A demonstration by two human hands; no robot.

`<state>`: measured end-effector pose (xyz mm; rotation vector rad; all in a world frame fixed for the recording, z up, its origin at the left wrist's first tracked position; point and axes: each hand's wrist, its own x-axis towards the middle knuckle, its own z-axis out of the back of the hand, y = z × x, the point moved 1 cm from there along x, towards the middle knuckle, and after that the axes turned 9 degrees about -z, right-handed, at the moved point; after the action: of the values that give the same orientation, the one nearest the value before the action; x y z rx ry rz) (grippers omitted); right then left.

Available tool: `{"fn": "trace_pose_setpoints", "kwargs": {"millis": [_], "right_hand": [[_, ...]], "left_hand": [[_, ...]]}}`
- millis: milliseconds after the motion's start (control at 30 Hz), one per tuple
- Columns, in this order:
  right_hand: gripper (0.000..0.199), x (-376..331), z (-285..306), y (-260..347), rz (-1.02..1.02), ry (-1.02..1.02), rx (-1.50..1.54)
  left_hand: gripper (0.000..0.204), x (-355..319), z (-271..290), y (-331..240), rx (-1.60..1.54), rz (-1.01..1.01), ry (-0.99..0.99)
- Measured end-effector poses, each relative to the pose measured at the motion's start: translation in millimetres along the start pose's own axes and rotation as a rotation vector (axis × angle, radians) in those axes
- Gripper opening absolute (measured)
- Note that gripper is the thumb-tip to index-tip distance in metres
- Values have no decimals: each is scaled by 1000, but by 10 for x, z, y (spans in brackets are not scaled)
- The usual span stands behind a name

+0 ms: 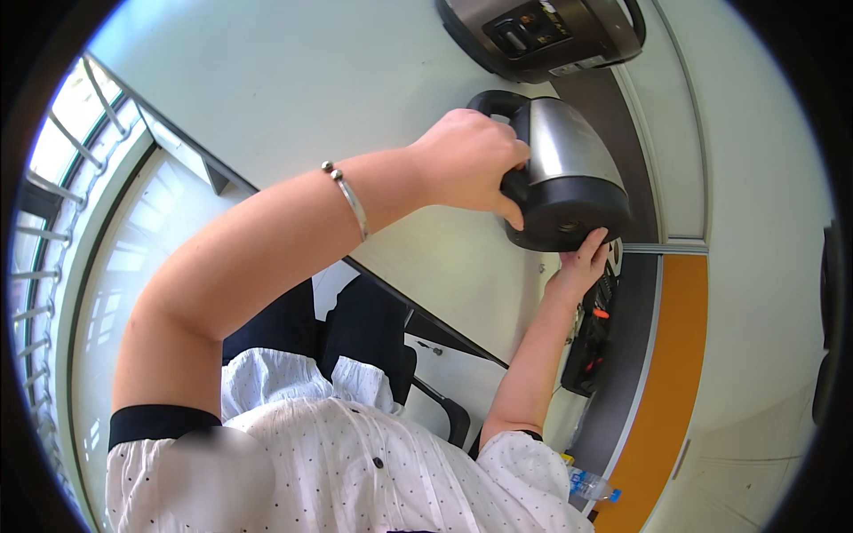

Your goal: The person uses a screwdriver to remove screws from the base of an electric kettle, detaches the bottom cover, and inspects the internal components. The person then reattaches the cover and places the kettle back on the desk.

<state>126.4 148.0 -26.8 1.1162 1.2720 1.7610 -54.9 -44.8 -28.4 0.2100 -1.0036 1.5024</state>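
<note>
Steel kettle (569,169) is held above the white worktop (293,80), tipped on its side; contents can't be seen. Its black handle is gripped by the left hand (471,160), fingers closed round it. Its black base is touched by the right hand (582,262), fingers spread; a second steel appliance (542,31) sits just beyond.

- The kettle (569,173) sits on the table (293,80).
- Left hand (471,160) is on the kettle's left side, at its handle.
- Right hand (582,262) is under the kettle's base.
- A second appliance (542,31) lies above the kettle, near it.
- A bottle (591,484) lies well below the kettle.
</note>
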Motion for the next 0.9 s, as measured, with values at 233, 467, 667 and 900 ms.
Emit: {"fn": "trace_pose_setpoints", "kwargs": {"millis": [233,467,667,900], "right_hand": [[33,-59,-68,-3,268,1,-79],[39,-179,-106,157,224,60,1],[41,-236,-89,245,260,71,5],[41,-250,-42,229,196,79,22]], "left_hand": [[62,37,-10,-20,136,171,74],[55,63,58,4,44,164,59],[53,93,124,30,-16,211,24],[50,120,154,71,-201,352,-56]]}}
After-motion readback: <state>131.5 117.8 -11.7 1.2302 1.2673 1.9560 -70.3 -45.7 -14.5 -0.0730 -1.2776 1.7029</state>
